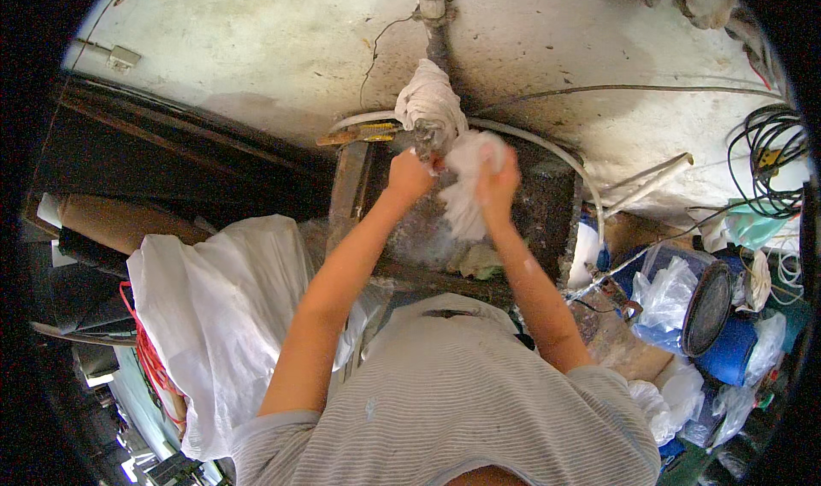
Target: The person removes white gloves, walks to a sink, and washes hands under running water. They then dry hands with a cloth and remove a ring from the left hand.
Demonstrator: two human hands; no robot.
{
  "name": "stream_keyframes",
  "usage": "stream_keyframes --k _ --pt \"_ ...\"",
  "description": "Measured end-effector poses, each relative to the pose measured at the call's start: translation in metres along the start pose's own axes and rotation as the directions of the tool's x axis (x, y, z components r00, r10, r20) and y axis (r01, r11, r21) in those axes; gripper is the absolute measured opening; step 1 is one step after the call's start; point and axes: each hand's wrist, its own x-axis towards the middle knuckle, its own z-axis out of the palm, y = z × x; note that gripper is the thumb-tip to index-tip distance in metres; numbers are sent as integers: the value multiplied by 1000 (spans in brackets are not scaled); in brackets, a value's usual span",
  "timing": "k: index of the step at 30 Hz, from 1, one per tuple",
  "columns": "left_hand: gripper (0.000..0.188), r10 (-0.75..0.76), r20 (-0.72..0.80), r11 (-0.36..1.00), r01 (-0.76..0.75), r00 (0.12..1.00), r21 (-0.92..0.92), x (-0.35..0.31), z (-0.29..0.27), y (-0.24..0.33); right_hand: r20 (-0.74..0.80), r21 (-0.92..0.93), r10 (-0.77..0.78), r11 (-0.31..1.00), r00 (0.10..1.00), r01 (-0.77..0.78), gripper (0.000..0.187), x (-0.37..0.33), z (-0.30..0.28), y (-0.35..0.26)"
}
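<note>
Cloth (464,197) hangs over the dark trough (346,191) from the curled right hand (499,182), probably light and soft (best taken by bunched edge), while the left hand (410,175) bends inward, its hold unclear.

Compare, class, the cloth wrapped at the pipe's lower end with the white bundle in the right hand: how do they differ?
The wrapped cloth is beige-tinted; the white bundle is whiter. The wrapped cloth winds in snug folds; the white bundle hangs loose from the right hand, blurred. Both look pale and soft.
</note>
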Motion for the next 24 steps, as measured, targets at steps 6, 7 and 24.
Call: stream_keyframes --k 6,7,24 --pt "29 -179 165 978 194 970 -77 -10 14 3 117 -245 -236 935 965 258 26 -2 44 23" --pt "30 -177 204 982 158 963 104 -9 16 15 81 -271 -145 949 986 162 26 10 46 28" --pt "32 -415 174 787 448 893 -425 -29 77 -91 208 -78 -203 972 957 223 32 -48 63 -13"
